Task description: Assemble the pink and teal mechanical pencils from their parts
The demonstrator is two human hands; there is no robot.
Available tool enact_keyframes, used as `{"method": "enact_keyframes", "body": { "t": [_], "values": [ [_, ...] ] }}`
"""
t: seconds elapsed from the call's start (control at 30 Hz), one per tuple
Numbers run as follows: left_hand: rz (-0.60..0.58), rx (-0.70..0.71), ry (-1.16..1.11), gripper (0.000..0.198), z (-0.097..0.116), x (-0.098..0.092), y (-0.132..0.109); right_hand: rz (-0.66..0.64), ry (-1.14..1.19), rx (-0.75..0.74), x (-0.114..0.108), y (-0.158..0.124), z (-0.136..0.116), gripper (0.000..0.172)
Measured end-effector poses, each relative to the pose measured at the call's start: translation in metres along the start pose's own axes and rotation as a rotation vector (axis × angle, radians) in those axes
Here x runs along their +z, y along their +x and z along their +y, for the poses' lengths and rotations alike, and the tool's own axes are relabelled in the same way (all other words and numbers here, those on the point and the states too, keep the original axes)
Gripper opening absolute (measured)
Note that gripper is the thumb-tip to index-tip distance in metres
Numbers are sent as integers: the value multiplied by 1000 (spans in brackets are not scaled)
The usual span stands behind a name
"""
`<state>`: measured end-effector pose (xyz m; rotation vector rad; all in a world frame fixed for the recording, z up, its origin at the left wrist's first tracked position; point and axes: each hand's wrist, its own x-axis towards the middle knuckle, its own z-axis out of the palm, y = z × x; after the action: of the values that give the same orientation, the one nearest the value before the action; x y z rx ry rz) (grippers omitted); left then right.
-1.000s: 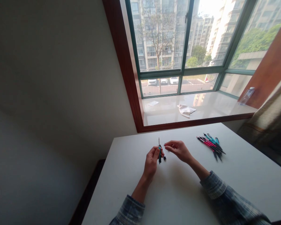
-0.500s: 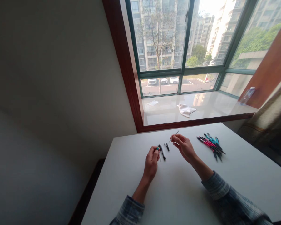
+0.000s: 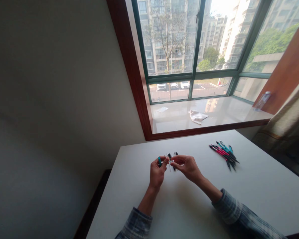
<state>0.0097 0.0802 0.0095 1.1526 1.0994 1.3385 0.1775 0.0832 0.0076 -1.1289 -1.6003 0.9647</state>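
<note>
My left hand (image 3: 157, 171) is closed on a small teal pen part (image 3: 159, 161), which shows between its fingers. Close beside it on the right, my right hand (image 3: 188, 167) pinches a thin refill whose outline is mostly lost between the fingertips. Both hands are just above the white table (image 3: 189, 205), their fingertips nearly meeting. Black pen parts (image 3: 174, 168) lie behind and between the hands, partly covered by the fingers.
A pile of pink, teal and black pens (image 3: 224, 154) lies at the table's right back. On the window sill beyond are a crumpled cloth (image 3: 198, 117), a flat white paper (image 3: 162, 109) and a clear bottle (image 3: 262, 101). A wall stands at the left.
My right hand has come down and left with the refill, from above the black parts to my left fingertips. My left hand has turned and shifted slightly left, showing more of the teal part.
</note>
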Motion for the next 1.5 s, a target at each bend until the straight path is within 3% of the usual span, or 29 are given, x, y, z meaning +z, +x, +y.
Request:
{"method": "enact_keyframes", "body": {
  "t": [0.2,0.4,0.63,0.8,1.03,1.5],
  "values": [
    [109,-25,-88,44,-1,0,2,-49,-94,-79,-6,-21,-3,10],
    [360,64,-158,45,2,-11,11,-6,-251,59,-15,-25,11,11],
    [267,28,-129,44,-2,-5,6,-16,-473,99,-7,-3,19,15],
    [265,26,-118,45,0,-4,3,-41,-410,45,-14,-4,18,16],
    [272,18,-106,48,4,-4,3,-171,-344,-90,-30,-18,34,19],
    [248,-6,-91,48,-4,-3,5,-171,-320,-134,-28,-10,43,20]
  ]
}}
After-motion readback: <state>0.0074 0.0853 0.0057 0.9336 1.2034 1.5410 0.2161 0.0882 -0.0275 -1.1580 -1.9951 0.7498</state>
